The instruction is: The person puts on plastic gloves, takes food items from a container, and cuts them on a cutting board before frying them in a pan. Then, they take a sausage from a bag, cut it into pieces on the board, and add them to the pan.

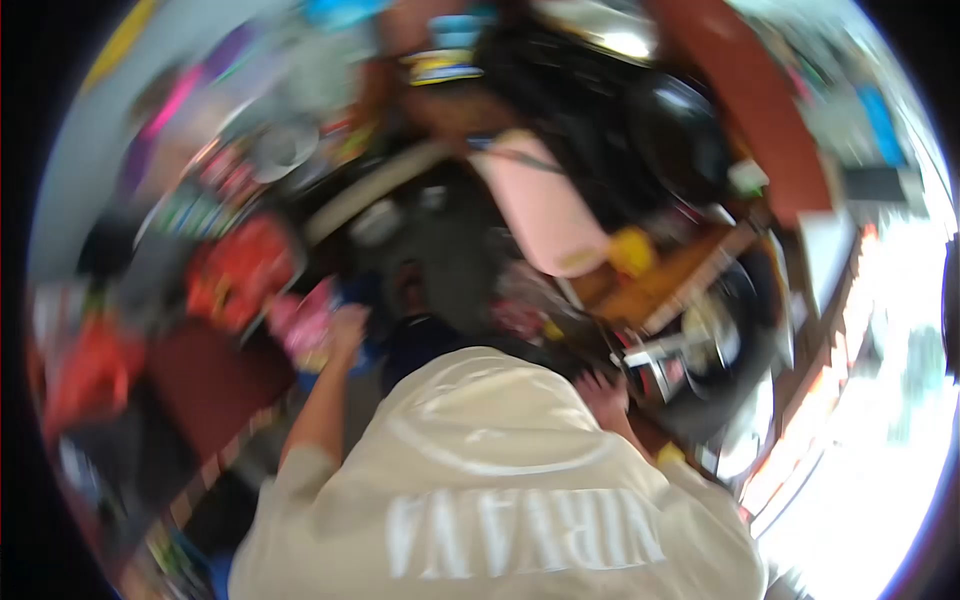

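Note:
My left hand (347,326) is at the left of my body, its fingers looking closed at the edge of a crumpled pink bundle (303,318). Motion blur hides the exact grip and what the bundle is made of. Something blue shows just beneath it. At the right of my body, my right hand (603,393) has its fingers spread and appears to hold nothing. It is close to a cluttered wooden surface (690,270) with a dark round pan (735,330).
A pink board-like panel (550,210) and a black wok-like pan (680,140) lie ahead. Red plastic bags (240,270) crowd the left side, near a brown panel (215,375). Dark floor (440,235) shows ahead of my feet. Bright light washes out the far right.

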